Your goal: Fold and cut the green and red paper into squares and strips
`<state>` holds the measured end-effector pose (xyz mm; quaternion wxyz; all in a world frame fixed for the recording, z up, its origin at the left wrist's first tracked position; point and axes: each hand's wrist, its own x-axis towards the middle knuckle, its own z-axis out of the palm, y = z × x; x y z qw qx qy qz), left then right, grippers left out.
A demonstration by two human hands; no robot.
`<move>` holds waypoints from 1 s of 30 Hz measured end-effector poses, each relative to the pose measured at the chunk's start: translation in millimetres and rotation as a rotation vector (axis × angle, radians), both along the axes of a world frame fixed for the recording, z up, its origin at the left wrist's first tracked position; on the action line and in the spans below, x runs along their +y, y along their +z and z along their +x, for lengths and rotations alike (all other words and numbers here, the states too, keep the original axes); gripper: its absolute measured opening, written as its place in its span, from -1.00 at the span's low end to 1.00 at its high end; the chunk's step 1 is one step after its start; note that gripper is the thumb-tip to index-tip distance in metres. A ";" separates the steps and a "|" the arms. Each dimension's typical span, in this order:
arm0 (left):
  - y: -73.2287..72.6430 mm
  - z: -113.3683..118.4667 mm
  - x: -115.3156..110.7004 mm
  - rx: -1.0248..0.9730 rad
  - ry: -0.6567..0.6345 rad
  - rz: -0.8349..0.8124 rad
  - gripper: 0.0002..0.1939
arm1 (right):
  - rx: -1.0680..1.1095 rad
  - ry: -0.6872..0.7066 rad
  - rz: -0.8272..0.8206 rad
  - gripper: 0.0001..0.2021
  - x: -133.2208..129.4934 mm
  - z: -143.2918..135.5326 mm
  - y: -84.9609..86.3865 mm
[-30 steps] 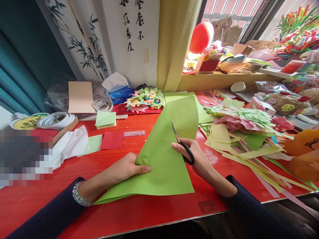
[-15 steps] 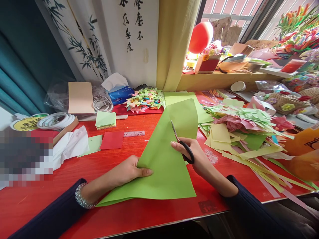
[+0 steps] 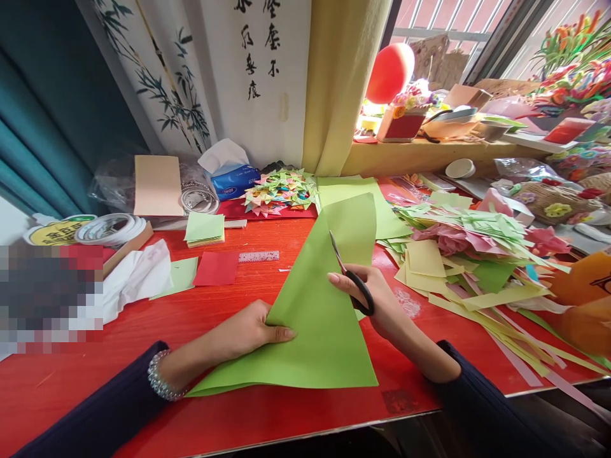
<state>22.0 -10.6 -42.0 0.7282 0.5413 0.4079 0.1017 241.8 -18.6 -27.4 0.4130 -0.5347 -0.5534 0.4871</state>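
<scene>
- Green sheet (image 3: 324,343), over the red table (image 3: 258,420), has slipped nearer the front edge than 1 second ago!
- Left hand (image 3: 251,327) pinches its left side.
- Right hand (image 3: 384,299) grips black scissors (image 3: 366,294) against it; 1 blade seems hidden.

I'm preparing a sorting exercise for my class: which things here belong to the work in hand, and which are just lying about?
In use:
- Green sheet, gripped by the left hand
- Scissors, in the right hand

Apparently just lying about:
- Ruler
- Red paper square
- Tissue pack
- Paper strips
</scene>
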 end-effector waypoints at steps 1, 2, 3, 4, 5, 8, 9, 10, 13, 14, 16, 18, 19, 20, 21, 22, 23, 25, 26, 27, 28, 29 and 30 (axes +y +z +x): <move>-0.5 -0.3 0.1 -0.004 -0.002 0.003 -0.58 | 0.001 0.004 -0.001 -0.56 0.3 0.2 0.3; -0.8 -0.5 0.2 -0.004 -0.003 0.007 -0.58 | 0.003 0.006 -0.001 -0.56 0.6 0.4 0.7; -0.9 -0.5 0.1 -0.003 -0.002 0.011 -0.58 | 0.005 0.006 -0.002 -0.56 0.9 0.6 1.1; -0.7 -0.4 -0.1 -0.003 -0.002 0.012 -0.58 | 0.008 0.006 -0.005 -0.56 1.1 0.7 1.4; -0.2 -0.2 -0.4 -0.004 -0.002 0.008 -0.58 | 0.012 0.007 -0.009 -0.56 1.3 0.8 1.8; 1.7 0.8 -1.0 -0.003 -0.006 -0.008 -0.56 | 0.019 0.013 -0.013 -0.56 1.8 1.2 2.7; 2.2 1.1 -1.1 -0.001 -0.008 -0.005 -0.55 | 0.014 0.015 -0.011 -0.56 1.9 1.4 3.0; 2.4 1.3 -1.1 0.002 -0.009 0.002 -0.55 | 0.006 0.016 -0.009 -0.56 2.1 1.6 3.2; 2.2 1.5 -1.1 0.002 -0.013 0.014 -0.55 | -0.011 0.013 -0.008 -0.56 2.7 2.3 3.5; 1.9 1.4 -1.1 -0.001 -0.014 0.010 -0.54 | -0.010 0.013 -0.007 -0.56 2.9 2.4 3.5; 1.2 1.0 -1.0 -0.009 -0.015 0.004 -0.54 | -0.003 0.011 0.004 -0.56 3.2 2.1 3.6; 0.8 0.7 -0.8 -0.021 -0.016 0.007 -0.56 | 0.008 0.006 0.021 -0.57 3.4 1.0 4.4; 0.7 0.6 -0.6 -0.026 -0.020 0.011 -0.57 | 0.015 0.004 0.024 -0.58 3.5 0.2 5.1; 0.7 0.5 -0.4 -0.030 -0.023 0.014 -0.58 | 0.022 0.004 0.025 -0.58 3.5 -0.7 6.0; 0.7 0.6 -0.2 -0.035 -0.026 0.016 -0.59 | 0.025 0.006 0.023 -0.58 3.6 -1.6 7.0; 0.8 0.7 -0.1 -0.039 -0.028 0.017 -0.60 | 0.025 0.006 0.022 -0.58 3.6 -2.4 8.0; 0.9 0.8 0.0 -0.041 -0.027 0.016 -0.60 | 0.022 0.005 0.021 -0.58 3.7 -3.1 8.9; 1.2 1.2 -0.2 -0.038 -0.018 0.015 -0.62 | 0.015 -0.003 0.028 -0.57 3.9 -4.0 10.0; 1.4 1.3 -0.4 -0.035 -0.015 0.013 -0.62 | 0.015 -0.007 0.031 -0.56 4.1 -4.1 10.2; 1.6 1.3 -0.6 -0.034 -0.016 0.011 -0.62 | 0.015 -0.010 0.033 -0.56 4.3 -4.2 10.2; 1.7 1.4 -0.9 -0.033 -0.018 0.009 -0.62 | 0.015 -0.010 0.034 -0.56 4.5 -4.1 10.0; 1.9 1.3 -1.1 -0.033 -0.023 0.008 -0.62 | 0.016 -0.009 0.034 -0.57 4.8 -4.0 9.8; 1.9 1.2 -1.3 -0.032 -0.026 0.008 -0.61 | 0.017 -0.007 0.036 -0.57 5.0 -3.9 9.6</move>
